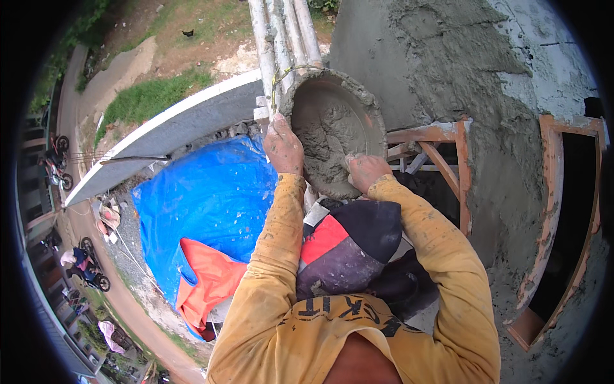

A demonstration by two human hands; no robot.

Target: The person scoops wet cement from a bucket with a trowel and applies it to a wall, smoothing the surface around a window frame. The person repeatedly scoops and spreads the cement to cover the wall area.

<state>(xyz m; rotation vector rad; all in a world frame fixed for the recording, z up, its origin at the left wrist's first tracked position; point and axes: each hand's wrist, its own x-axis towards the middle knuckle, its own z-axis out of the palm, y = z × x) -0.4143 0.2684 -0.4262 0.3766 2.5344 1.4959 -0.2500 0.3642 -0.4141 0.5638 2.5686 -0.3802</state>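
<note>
A round, mortar-crusted bucket (pixel 378 105) tilts toward me, with wet grey mortar (pixel 329 131) inside. A thin yellowish handle (pixel 275 80) loops over its far left side. My left hand (pixel 283 147) is closed on the bucket's left edge, near the handle's end. At the lower right rim, my right hand (pixel 368 171) is closed with its fingertips just inside, over the mortar. Its palm side is hidden. Both yellow sleeves are spotted with mortar. Behind the bucket, several pale poles (pixel 284 38) run away from me.
Freshly plastered wall (pixel 409 64) rises on the right, with orange-brown window frames (pixel 464 173) set in it. Far below on the left lie a blue tarp (pixel 204 198) with an orange part (pixel 204 278), a curved low wall (pixel 173 121) and a road (pixel 128 281) with motorbikes.
</note>
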